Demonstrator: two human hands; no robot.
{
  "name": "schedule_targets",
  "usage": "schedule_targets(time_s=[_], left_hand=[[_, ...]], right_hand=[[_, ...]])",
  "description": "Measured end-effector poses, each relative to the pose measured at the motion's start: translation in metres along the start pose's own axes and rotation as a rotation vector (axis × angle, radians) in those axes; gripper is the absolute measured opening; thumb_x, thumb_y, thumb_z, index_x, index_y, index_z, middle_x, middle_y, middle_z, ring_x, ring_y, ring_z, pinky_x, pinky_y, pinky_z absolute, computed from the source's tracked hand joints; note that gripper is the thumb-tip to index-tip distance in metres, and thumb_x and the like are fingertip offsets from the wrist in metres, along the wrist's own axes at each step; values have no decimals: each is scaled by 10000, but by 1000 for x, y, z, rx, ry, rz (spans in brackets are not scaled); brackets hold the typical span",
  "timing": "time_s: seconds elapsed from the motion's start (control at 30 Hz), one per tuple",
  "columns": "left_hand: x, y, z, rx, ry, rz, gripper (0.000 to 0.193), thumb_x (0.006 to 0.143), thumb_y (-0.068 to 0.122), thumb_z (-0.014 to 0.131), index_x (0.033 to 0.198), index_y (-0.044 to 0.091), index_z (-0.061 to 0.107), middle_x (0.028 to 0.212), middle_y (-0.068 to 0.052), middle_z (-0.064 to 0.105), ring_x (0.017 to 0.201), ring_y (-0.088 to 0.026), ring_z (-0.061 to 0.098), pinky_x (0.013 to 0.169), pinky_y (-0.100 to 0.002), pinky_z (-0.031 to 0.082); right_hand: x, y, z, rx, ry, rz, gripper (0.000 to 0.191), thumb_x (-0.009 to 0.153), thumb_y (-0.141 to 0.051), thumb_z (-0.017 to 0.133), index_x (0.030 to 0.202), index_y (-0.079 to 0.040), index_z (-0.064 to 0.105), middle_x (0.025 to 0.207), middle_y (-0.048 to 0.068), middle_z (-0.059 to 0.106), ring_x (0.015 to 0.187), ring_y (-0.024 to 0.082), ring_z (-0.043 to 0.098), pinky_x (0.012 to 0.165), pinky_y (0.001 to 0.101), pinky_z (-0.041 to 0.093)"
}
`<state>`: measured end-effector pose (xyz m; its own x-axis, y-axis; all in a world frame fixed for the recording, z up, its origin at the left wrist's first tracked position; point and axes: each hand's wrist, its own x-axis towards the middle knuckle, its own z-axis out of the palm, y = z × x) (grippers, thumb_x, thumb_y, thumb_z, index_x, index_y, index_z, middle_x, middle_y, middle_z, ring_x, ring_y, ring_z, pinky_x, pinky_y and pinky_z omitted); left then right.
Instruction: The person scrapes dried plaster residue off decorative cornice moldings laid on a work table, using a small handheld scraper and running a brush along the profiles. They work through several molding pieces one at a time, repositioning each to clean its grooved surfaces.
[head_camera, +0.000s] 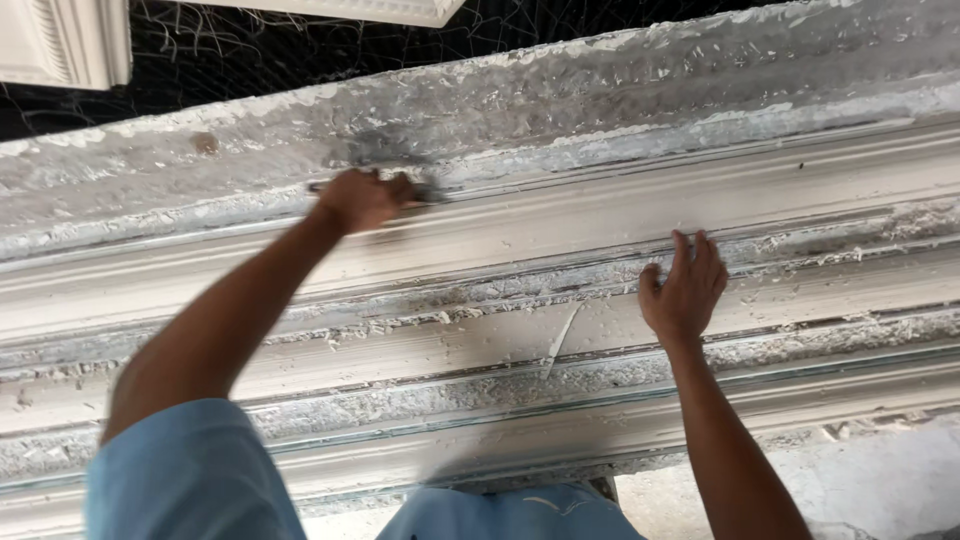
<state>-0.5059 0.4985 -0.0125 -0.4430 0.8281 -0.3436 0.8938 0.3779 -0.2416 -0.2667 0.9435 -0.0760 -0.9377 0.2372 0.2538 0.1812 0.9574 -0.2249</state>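
Observation:
My left hand (362, 199) is closed around a thin dark tool (428, 194), pressed against the upper edge of a long white plaster moulding (560, 225) that runs across the view. The tool's tip pokes out to the right of my fist; the rest is hidden in my grip. My right hand (685, 290) lies flat with fingers together on a lower band of the moulding, holding nothing. Both arms reach up from light blue sleeves (190, 470).
Rough, crusted plaster covers the long bench (620, 90) behind the moulding. More moulded strips (500, 430) lie in parallel rows below. A white cornice piece (60, 40) and dark netting (240, 50) sit at the top left. Grey floor (860, 480) shows at the bottom right.

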Motion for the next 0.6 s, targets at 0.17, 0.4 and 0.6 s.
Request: schedule_targets(time_s=[0.17, 0.4, 0.6], left_hand=[[55, 7, -13, -63, 192, 19, 466, 913, 300, 563, 1375, 243, 565, 1240, -28, 687, 862, -293, 747, 480, -355, 628], [105, 42, -35, -62, 111, -85, 177, 1011, 268, 571, 1094, 179, 699, 1167, -29, 688, 890, -251, 746, 607, -367, 627], [18, 80, -32, -75, 205, -477, 150, 1005, 230, 592, 1117, 197, 686, 1065, -46, 683, 813, -226, 744, 595, -370, 601]], right_hand=[[1, 0, 3, -19, 9, 19, 597, 929, -251, 619, 1480, -52, 504, 1549, 288, 464, 1469, 467, 401, 1191, 638, 279], [1, 3, 0, 18, 7, -19, 614, 958, -295, 595, 1496, -25, 475, 1543, 335, 423, 1469, 513, 345, 1167, 684, 236], [87, 40, -7, 49, -57, -272, 584, 969, -312, 564, 1495, -70, 497, 1577, 262, 433, 1491, 498, 305, 1123, 727, 216]])
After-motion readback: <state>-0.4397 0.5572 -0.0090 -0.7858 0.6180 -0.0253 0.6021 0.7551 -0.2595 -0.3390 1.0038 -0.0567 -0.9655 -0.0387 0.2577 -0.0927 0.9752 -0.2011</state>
